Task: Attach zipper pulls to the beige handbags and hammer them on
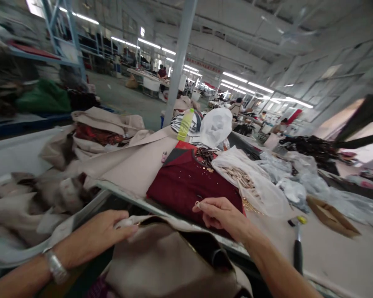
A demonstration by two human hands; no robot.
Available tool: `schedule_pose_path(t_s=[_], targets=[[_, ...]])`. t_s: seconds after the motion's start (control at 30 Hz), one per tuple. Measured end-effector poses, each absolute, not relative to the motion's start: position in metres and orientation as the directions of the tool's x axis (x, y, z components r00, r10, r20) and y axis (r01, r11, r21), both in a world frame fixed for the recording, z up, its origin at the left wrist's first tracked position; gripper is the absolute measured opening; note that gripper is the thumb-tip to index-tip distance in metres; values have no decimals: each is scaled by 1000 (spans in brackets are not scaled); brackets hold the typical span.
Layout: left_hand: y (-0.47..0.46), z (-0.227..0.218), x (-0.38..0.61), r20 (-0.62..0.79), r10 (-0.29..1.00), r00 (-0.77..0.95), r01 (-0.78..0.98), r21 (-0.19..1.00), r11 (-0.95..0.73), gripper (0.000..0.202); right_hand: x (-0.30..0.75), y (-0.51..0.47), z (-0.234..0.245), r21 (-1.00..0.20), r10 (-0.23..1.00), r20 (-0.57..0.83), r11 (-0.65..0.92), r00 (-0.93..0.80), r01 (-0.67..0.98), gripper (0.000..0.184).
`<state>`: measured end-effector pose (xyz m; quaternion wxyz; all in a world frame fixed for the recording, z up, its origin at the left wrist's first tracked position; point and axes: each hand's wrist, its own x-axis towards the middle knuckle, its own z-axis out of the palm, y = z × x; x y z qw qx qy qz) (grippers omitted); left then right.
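Observation:
A beige bag with a gold-toned zipper lies at the table's near edge, its top gaping over a dark inside. My left hand pinches the bag's upper left corner between thumb and fingers. Over the folded dark red cloth, my right hand holds a small pale piece between thumb and forefinger; its exact kind is too small to tell. Dark zipper-pull-like pieces and small gold bits lie on the cloth.
A hammer lies on the right of the table, near an open cardboard box. A plastic bag of beige strips sits beside the cloth. Behind stands a yellow-green bottle. Beige pieces fill a white bin at left.

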<state>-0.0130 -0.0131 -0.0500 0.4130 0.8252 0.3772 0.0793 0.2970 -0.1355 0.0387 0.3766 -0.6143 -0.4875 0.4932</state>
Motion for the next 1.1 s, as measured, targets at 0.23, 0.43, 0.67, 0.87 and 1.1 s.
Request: schedule_pose_path(t_s=[0.23,0.43,0.67,0.87,1.1], targets=[[-18,-32,-12,-296,619,728,512,835,-202,51,227,-130,28,-855,958,-227,-109,-177,507,30],[-19,-29,-16,-217,619,755,463,845,-267,45,194,-119,30,-810,948,-212,-35,-236,585,34],[-24,-27,-12,-256,631,732,498,833,-240,39,181,-108,29,-801,929,-267,-67,-254,595,27],[-28,-30,-7,-276,698,661,552,809,-203,28,181,-107,23,-779,932,-271,-65,-242,624,26],[-25,-48,-4,-277,687,671,433,900,-60,36,196,-117,20,-737,955,-228,-43,-188,674,24]])
